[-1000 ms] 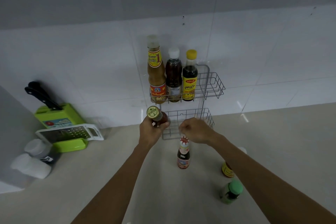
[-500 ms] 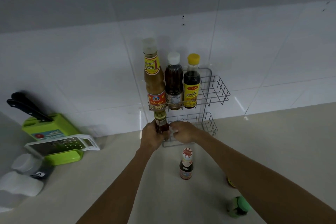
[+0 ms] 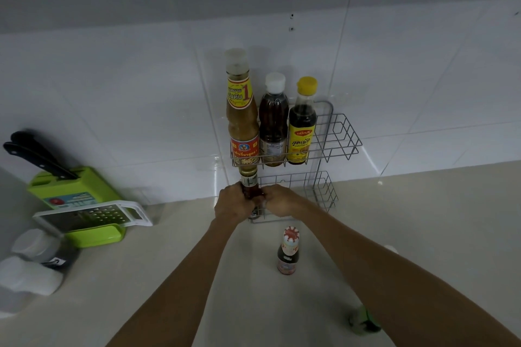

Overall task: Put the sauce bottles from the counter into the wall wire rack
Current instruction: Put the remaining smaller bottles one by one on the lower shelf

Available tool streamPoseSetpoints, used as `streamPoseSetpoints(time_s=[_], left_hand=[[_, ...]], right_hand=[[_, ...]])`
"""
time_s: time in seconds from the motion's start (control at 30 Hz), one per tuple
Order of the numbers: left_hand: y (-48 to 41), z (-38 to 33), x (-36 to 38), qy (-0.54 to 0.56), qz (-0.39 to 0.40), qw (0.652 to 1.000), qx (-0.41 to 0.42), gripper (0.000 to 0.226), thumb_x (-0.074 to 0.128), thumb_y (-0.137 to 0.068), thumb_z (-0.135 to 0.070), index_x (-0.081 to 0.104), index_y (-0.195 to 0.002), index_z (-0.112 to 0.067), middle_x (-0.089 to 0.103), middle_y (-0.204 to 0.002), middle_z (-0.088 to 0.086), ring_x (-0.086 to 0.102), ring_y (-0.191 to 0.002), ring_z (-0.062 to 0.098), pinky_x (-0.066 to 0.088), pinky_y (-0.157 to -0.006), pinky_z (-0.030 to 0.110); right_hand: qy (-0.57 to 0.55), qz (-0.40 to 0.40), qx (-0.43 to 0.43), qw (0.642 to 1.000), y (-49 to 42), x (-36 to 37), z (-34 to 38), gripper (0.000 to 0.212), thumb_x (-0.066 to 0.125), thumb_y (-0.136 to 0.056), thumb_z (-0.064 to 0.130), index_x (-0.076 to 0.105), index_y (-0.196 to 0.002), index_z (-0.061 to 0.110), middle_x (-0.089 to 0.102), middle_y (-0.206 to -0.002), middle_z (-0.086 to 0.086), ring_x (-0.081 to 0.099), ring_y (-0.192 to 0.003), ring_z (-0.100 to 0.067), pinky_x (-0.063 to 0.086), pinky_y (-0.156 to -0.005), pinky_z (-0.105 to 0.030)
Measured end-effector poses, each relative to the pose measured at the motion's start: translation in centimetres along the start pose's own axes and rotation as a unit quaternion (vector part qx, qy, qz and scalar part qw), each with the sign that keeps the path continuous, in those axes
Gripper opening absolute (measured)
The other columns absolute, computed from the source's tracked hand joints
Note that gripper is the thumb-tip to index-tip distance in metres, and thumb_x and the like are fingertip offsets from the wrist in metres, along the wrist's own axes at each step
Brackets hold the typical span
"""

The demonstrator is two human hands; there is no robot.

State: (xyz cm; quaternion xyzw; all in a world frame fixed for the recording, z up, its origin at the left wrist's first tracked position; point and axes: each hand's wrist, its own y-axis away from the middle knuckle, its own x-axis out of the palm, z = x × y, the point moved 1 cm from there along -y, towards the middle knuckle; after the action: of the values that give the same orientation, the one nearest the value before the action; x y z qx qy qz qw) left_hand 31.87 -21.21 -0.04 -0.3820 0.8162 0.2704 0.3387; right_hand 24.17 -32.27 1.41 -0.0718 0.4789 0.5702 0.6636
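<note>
Running across the lower frame, the pale worktop (image 3: 423, 234) meets a white tiled wall (image 3: 141, 93). A two-tier wire rack (image 3: 342, 135) is fixed to that wall. Its upper tier holds three upright bottles side by side at the left end: a tall tan bottle (image 3: 242, 121), a dark white-capped bottle (image 3: 273, 124) and a yellow-capped bottle (image 3: 301, 127); the right end of that tier is bare wire.

At left on the worktop stands a green knife block (image 3: 70, 191) with black handles (image 3: 33, 152) projecting, a white grater (image 3: 93, 215) leaning against it, and two white-lidded jars (image 3: 33, 259) nearer the camera.

Both forearms reach to the lower tier's left end. The left hand (image 3: 232, 204) is closed around the body of a gold-capped bottle (image 3: 248, 184), held upright at the lower tier, its cap just below the upper tier's front wire. The right hand (image 3: 277, 200) is curled against the same bottle from the other side; whether it grips the bottle or the rack wire cannot be determined.

A small red-capped bottle (image 3: 287, 253) stands upright on the worktop, near the rack. A green-capped bottle (image 3: 363, 321), blurred, shows partly beside the right forearm.
</note>
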Motion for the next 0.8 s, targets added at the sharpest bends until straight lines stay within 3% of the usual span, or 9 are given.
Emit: streamPoseSetpoints(time_s=[0.07,0.23,0.33,0.37,0.43,0.5,0.63,0.73,0.8], left_hand=[[0.1,0.2,0.2,0.013,0.002,1.0,-0.007,0.061,0.075,-0.073,-0.053,0.065,-0.118,-0.013,0.073,-0.106,0.008,0.069,-0.097,0.028,0.054,-0.079,0.033],[1.2,0.3,0.2,0.02,0.008,0.999,-0.034,0.067,0.071,-0.074,-0.056,0.055,-0.122,-0.011,0.06,-0.114,0.016,0.057,-0.107,0.033,0.046,-0.081,0.035],[2.3,0.7,0.2,0.04,0.004,0.998,-0.058,0.056,0.069,-0.081,-0.044,0.052,-0.117,-0.005,0.053,-0.121,0.018,0.055,-0.11,0.035,0.048,-0.083,0.036],[2.6,1.0,0.4,0.046,-0.003,0.997,-0.059,0.052,0.066,-0.083,-0.04,0.051,-0.118,-0.004,0.053,-0.125,0.02,0.055,-0.112,0.036,0.05,-0.087,0.039],[3.8,1.1,0.6,0.058,-0.003,0.996,-0.061,0.051,0.062,-0.087,-0.033,0.049,-0.127,-0.003,0.05,-0.133,0.022,0.053,-0.119,0.038,0.048,-0.097,0.04],[5.0,0.8,0.9,0.075,0.004,0.996,-0.055,0.052,0.062,-0.088,-0.029,0.048,-0.131,-0.005,0.048,-0.134,0.02,0.05,-0.123,0.037,0.044,-0.097,0.036],[7.2,0.4,1.4,0.104,0.01,0.994,-0.032,0.048,0.063,-0.083,-0.028,0.052,-0.128,-0.015,0.057,-0.123,0.016,0.056,-0.114,0.032,0.044,-0.085,0.03],[9.3,0.3,2.2,0.115,0.038,0.992,-0.026,0.062,0.062,-0.083,-0.016,0.041,-0.141,-0.017,0.05,-0.134,0.014,0.053,-0.114,0.028,0.042,-0.085,0.028],[10.6,0.4,2.9,0.111,0.062,0.991,-0.028,0.069,0.061,-0.085,-0.013,0.033,-0.148,-0.016,0.044,-0.141,0.015,0.052,-0.119,0.028,0.042,-0.084,0.027]], right_hand=[[-0.015,0.006,0.001,1.0,0.2,0.0,0.0,0.027,0.048,-0.096,0.019,0.063,-0.117,0.012,0.068,-0.114,-0.011,0.063,-0.102,-0.029,0.049,-0.082,-0.037],[-0.097,-0.003,0.015,0.995,1.7,-0.8,0.0,0.018,0.051,-0.095,0.017,0.064,-0.103,0.008,0.065,-0.115,-0.017,0.059,-0.091,-0.025,0.045,-0.074,-0.033],[-0.128,-0.029,0.024,0.991,4.0,-2.1,-0.3,0.037,0.047,-0.098,0.011,0.056,-0.133,0.005,0.053,-0.142,-0.012,0.054,-0.12,-0.025,0.046,-0.098,-0.034],[-0.152,-0.038,0.023,0.987,4.6,-2.4,-0.7,0.038,0.049,-0.098,0.013,0.056,-0.135,0.006,0.052,-0.143,-0.01,0.054,-0.119,-0.024,0.046,-0.098,-0.033],[-0.203,-0.039,0.015,0.978,6.2,-2.6,-1.3,0.031,0.053,-0.098,0.017,0.063,-0.126,0.006,0.059,-0.135,-0.013,0.059,-0.11,-0.023,0.05,-0.09,-0.037],[-0.229,-0.029,0.016,0.973,7.7,-2.3,-2.0,0.029,0.056,-0.097,0.021,0.065,-0.123,0.011,0.064,-0.127,-0.011,0.062,-0.112,-0.024,0.053,-0.092,-0.041],[-0.215,-0.03,0.008,0.976,10.4,-2.0,-2.5,0.028,0.055,-0.098,0.024,0.065,-0.122,0.014,0.063,-0.118,-0.002,0.06,-0.109,-0.02,0.054,-0.087,-0.036],[-0.195,-0.039,-0.033,0.979,12.8,-1.9,-2.4,0.029,0.055,-0.098,0.033,0.068,-0.118,0.016,0.064,-0.116,0.002,0.059,-0.109,-0.016,0.05,-0.085,-0.03],[-0.113,-0.031,-0.073,0.99,13.9,-1.4,-2.4,0.04,0.057,-0.095,0.046,0.064,-0.125,0.021,0.063,-0.123,0.005,0.057,-0.113,-0.014,0.046,-0.088,-0.028]])
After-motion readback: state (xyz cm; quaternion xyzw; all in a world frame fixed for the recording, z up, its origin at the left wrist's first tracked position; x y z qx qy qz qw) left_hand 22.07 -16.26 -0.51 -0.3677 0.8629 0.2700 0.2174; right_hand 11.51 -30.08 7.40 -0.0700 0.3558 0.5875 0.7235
